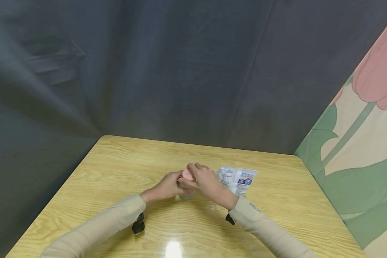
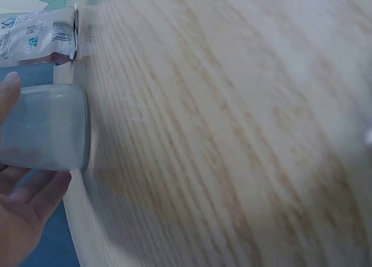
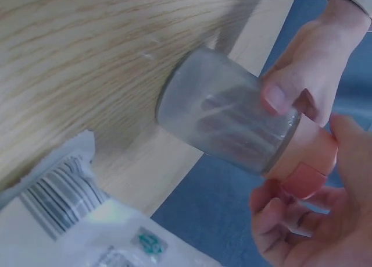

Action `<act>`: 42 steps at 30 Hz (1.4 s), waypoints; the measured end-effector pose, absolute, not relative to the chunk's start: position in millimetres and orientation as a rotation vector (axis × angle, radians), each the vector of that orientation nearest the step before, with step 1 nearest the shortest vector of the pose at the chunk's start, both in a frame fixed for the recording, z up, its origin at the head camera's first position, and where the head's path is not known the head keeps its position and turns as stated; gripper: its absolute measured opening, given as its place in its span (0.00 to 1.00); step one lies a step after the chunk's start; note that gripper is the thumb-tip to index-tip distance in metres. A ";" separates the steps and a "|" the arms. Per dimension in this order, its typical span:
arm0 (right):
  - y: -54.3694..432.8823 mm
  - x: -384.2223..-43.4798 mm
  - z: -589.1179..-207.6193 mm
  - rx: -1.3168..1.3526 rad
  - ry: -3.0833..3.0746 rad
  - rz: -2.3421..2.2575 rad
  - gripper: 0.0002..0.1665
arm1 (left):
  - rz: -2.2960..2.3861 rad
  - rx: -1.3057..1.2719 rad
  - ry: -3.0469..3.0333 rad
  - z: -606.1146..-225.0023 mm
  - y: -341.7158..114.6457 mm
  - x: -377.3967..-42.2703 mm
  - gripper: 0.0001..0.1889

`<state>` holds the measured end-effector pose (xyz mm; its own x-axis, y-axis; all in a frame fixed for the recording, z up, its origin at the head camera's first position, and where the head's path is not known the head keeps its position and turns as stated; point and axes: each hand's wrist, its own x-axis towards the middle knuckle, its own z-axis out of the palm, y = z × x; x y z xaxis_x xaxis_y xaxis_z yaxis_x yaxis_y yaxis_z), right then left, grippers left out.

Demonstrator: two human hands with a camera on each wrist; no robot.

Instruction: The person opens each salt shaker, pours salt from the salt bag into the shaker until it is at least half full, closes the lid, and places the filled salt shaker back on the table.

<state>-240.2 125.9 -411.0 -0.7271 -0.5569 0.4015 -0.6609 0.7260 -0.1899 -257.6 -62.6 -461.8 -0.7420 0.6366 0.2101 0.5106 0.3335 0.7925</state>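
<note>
A translucent, frosted-looking jar (image 3: pixel 203 104) with a pink lid (image 3: pixel 306 153) stands between both hands, its base at the tabletop. My left hand (image 1: pixel 166 187) holds the jar's body near its top, thumb on one side and fingers round the other. From the right, my right hand (image 1: pixel 208 182) grips the pink lid, with thumb and fingers on opposite sides of it. The lid sits on the jar's mouth; whether it is loose cannot be seen. In the left wrist view, the lid is out of frame and only the jar's lower body shows.
A white printed plastic packet (image 1: pixel 240 179) lies on the wooden table (image 1: pixel 142 157) just right of the right hand. Behind the table hangs a dark curtain (image 1: pixel 187 71). A flower-patterned panel (image 1: pixel 367 143) borders the right side.
</note>
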 end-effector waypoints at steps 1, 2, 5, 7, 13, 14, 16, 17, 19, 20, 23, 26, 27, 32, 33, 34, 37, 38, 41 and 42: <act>126.6 -239.4 -409.9 0.944 -2.618 0.475 0.24 | 1.372 1.062 2.454 -461.3 -62.5 -257.4 0.32; 127.2 -238.7 -408.9 0.941 -2.620 0.488 0.24 | 1.370 1.060 2.457 -460.9 -62.4 -257.3 0.32; 129.1 -235.6 -404.6 0.923 -2.627 0.506 0.27 | 1.379 1.066 2.453 -460.3 -62.8 -257.2 0.32; 130.2 -234.1 -401.9 0.916 -2.630 0.509 0.28 | 1.375 1.065 2.463 -460.4 -63.2 -257.3 0.32; 133.3 -232.8 -398.9 0.903 -2.620 0.500 0.25 | 1.336 1.046 2.509 -461.3 -63.4 -258.8 0.31; 133.6 -232.8 -398.9 0.901 -2.614 0.502 0.24 | 1.332 1.047 2.512 -461.5 -63.2 -259.0 0.31; 134.1 -233.0 -399.1 0.904 -2.600 0.515 0.23 | 1.332 1.052 2.507 -461.5 -63.1 -258.7 0.31; 134.3 -233.0 -399.2 0.906 -2.595 0.522 0.22 | 1.334 1.054 2.502 -461.5 -63.1 -258.5 0.32; 134.2 -232.9 -399.5 0.910 -2.586 0.535 0.22 | 1.343 1.057 2.489 -461.4 -63.5 -257.8 0.32; 134.0 -232.7 -399.6 0.910 -2.586 0.540 0.22 | 1.343 1.048 2.484 -461.3 -63.7 -257.6 0.32; 133.3 -231.7 -399.6 0.908 -2.594 0.556 0.22 | 1.348 1.035 2.474 -460.9 -64.2 -256.4 0.32; 132.9 -231.0 -399.0 0.916 -2.596 0.579 0.21 | 1.348 1.021 2.474 -460.6 -64.1 -255.6 0.32; 133.0 -230.9 -398.8 0.921 -2.596 0.586 0.21 | 1.348 1.022 2.476 -460.5 -64.0 -255.6 0.32; 132.6 -231.6 -397.2 0.962 -2.586 0.596 0.21 | 1.356 1.047 2.490 -461.2 -64.3 -257.1 0.33; 132.5 -231.7 -397.1 0.972 -2.585 0.594 0.21 | 1.357 1.054 2.495 -461.4 -64.4 -257.6 0.33; 132.2 -231.8 -396.8 0.983 -2.584 0.588 0.22 | 1.359 1.058 2.496 -461.4 -64.6 -257.8 0.34; 131.5 -232.0 -396.4 1.018 -2.578 0.573 0.24 | 1.360 1.062 2.493 -461.2 -64.7 -258.2 0.35; 131.4 -232.0 -396.4 1.028 -2.576 0.573 0.24 | 1.358 1.063 2.494 -461.3 -64.6 -258.2 0.35; 131.2 -231.6 -396.7 1.034 -2.573 0.589 0.26 | 1.359 1.064 2.489 -462.3 -64.1 -258.1 0.35; 131.2 -231.4 -397.1 1.024 -2.576 0.596 0.27 | 1.359 1.063 2.490 -462.7 -64.0 -257.9 0.35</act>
